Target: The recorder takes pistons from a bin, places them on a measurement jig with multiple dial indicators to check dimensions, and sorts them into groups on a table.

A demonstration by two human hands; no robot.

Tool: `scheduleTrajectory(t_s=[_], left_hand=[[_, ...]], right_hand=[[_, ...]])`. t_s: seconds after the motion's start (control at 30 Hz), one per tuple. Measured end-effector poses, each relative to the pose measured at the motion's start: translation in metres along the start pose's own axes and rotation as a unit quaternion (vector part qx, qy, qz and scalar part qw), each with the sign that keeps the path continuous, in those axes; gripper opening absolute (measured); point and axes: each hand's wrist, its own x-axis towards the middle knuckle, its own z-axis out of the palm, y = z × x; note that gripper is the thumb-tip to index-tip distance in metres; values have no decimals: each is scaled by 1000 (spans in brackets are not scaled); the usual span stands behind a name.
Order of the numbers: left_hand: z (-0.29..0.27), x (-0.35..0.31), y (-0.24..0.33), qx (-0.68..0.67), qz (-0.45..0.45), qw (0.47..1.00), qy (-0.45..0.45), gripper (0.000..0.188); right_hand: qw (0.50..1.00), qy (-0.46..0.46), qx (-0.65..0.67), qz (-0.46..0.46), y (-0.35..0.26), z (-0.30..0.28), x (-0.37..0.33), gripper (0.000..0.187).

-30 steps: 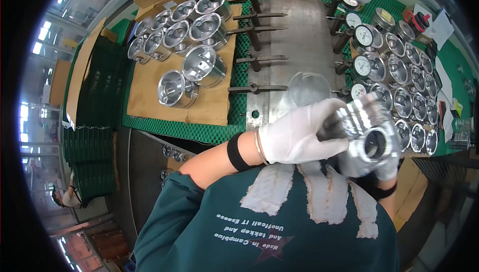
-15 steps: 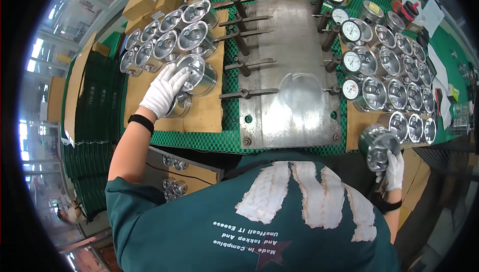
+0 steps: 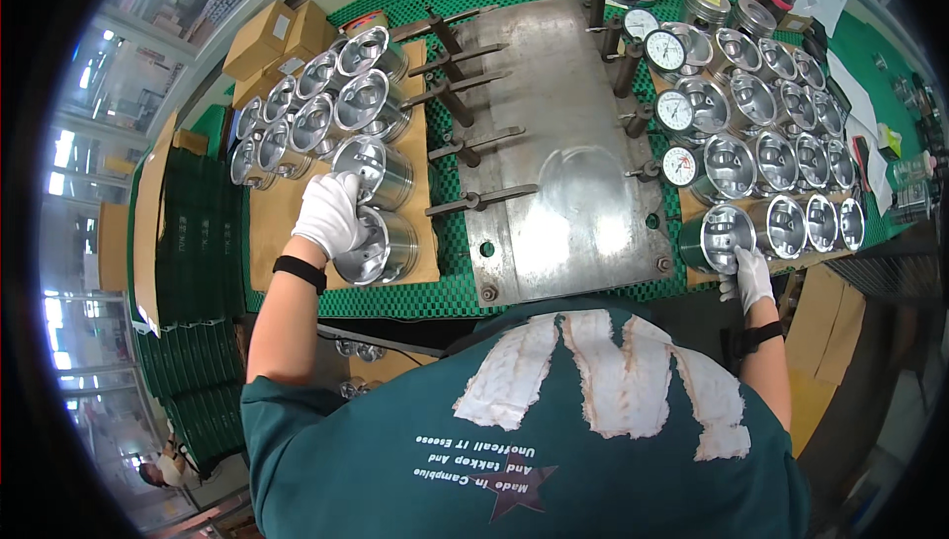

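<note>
White-gloved, my left hand [image 3: 331,215] is at the near end of the left cardboard sheet, fingers curled over the rim of the nearest silver piston [image 3: 393,250]. Just beyond it a second piston [image 3: 386,171] lies on its side, close to my fingertips. At the front of the right-hand group, my right hand [image 3: 749,278], also gloved, grips the lower rim of another piston [image 3: 727,235]. That piston lies with its hollow end toward me, on the board's near left corner. My left fingertips are partly hidden inside the rim.
Between the groups sits a steel plate [image 3: 554,252] with clamp bars [image 3: 481,199] on its left and dial gauges [image 3: 680,165] on its right. More pistons [image 3: 776,162] fill the right cardboard. Cartons [image 3: 259,40] stand far left; green trays [image 3: 203,233] are stacked at left.
My right hand has brought its piston from beyond the table's edge onto the right cardboard. My left hand has shifted from the farther piston to the nearest one. The whole view has tilted slightly.
</note>
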Motion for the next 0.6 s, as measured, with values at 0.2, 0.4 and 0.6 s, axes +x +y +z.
scheduleTrajectory(t_s=[0.2,0.4,0.6], left_hand=[[10,3,9,-6,-51,999,4,39],[-12,3,21,-140,-64,987,48,25],[-3,-18,2,-262,-10,961,84,69]], right_hand=[[1000,0,-10,23,5,0,6,36],[1000,-9,13,-8,-6,5,-15,28],[838,210,-453,-222,-55,17,-40,57]])
